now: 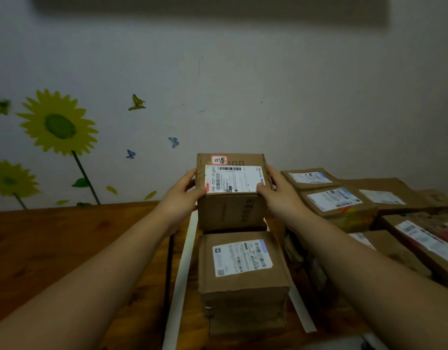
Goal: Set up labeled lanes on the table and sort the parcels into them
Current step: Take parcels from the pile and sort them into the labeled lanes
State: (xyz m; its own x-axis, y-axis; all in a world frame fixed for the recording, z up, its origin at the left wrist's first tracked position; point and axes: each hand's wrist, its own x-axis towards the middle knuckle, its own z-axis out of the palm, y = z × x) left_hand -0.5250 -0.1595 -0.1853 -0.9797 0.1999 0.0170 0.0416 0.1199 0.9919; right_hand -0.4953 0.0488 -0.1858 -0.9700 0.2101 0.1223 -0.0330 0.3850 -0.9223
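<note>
Dim, bluish light fills the room. The wall point(268, 84) looks soft, with a dark blurred band along the top of the frame. The table point(53, 236) edge bows, and the boxes point(407, 238) at the right smear.

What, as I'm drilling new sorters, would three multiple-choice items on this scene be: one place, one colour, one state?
1. Where is the held box?
A. between the two white strips, beyond the nearer box
B. on a chair
C. on the floor

2. What colour borders the small sticker on its top?
A. blue
B. red
C. green

3. How do the hands stand?
A. both hang idle
B. only one touches the box
C. the left hand and right hand each grip a side of it

Answers:
1 A, the strips flank it and the nearer box sits in front.
2 B, a red outline rings the handwritten mark.
3 C, fingers curl over both top edges.
</note>
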